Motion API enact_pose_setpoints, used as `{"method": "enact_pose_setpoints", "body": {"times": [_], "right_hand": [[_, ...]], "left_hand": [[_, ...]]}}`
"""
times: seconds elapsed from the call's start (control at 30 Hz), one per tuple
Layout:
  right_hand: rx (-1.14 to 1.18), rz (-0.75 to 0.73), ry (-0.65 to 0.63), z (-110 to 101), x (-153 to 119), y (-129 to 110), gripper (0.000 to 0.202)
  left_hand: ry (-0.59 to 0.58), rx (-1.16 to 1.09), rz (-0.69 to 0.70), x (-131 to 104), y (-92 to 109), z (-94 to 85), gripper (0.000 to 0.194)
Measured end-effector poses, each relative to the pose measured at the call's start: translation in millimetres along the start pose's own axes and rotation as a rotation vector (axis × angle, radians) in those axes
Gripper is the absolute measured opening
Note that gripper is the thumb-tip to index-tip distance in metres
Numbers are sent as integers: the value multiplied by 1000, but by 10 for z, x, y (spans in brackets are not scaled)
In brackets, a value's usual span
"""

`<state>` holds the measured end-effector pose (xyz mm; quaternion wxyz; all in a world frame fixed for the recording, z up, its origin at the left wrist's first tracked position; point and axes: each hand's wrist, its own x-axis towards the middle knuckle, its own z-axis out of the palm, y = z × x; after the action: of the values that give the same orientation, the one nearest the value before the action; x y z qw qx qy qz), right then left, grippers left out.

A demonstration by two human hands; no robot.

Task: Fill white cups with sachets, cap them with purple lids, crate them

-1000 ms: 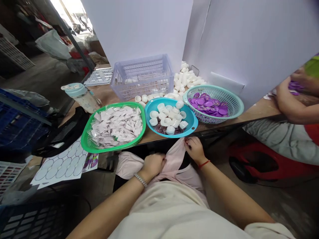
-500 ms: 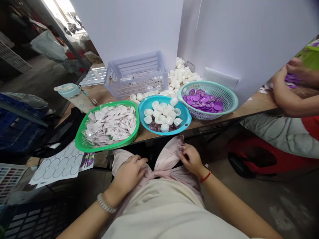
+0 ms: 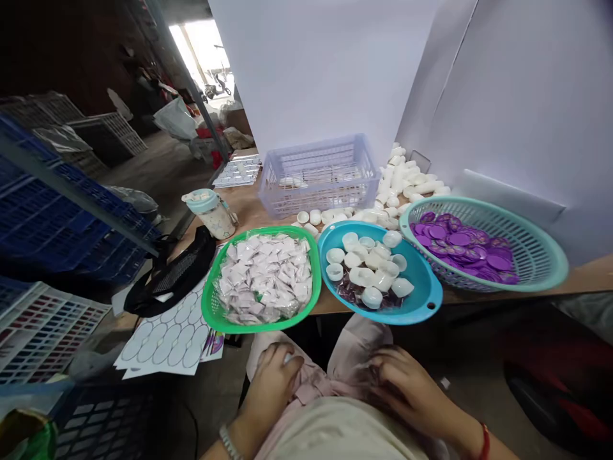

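Observation:
My left hand (image 3: pixel 272 386) rests on my left thigh, its fingers curled. A small white thing (image 3: pixel 288 358) shows between its thumb and forefinger, too little of it visible to name. Over the other thigh, my right hand (image 3: pixel 407 386) is bent inward, with fingertips smeared by motion; I cannot see whether it holds anything. In front of my knees stand a green basket (image 3: pixel 315 291) of small clear packets (image 3: pixel 265 275) and a blue basin (image 3: pixel 426 287). White plastic cups (image 3: pixel 364 276) lie in the basin over dark wrapped pieces (image 3: pixel 342 291).
A teal basket (image 3: pixel 541 255) holds purple discs (image 3: pixel 472 246). Behind are a clear plastic crate (image 3: pixel 320 191) and a pile of white cups (image 3: pixel 402 179). Leftward stand a drink bottle (image 3: pixel 211 214), a black bag (image 3: pixel 177 275) and printed sheets (image 3: pixel 165 338). White panels (image 3: pixel 316 70) rise behind.
The view has swung left, shifting the table things rightward and down; the co-worker's arms have left view. The white thing now shows in my left hand. My right hand is lower on my lap.

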<state>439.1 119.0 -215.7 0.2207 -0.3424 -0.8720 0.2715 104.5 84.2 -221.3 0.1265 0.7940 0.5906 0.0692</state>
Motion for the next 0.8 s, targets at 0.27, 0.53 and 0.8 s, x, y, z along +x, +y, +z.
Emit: {"method": "enact_pose_setpoints", "body": {"times": [0.27,0.53,0.8], "right_hand": [[-117,184,-282,332,584,-85,55],[210,-43,-87,-618,729,-823,7],[-15,44,286,-876,1242,-1108,14]], "left_hand": [[-197,-246,148,524,-46,-4,24],[-556,-1184,-28,457,169,-1162,34],[-491,-1572,-52,948,712,-1440,45]]}}
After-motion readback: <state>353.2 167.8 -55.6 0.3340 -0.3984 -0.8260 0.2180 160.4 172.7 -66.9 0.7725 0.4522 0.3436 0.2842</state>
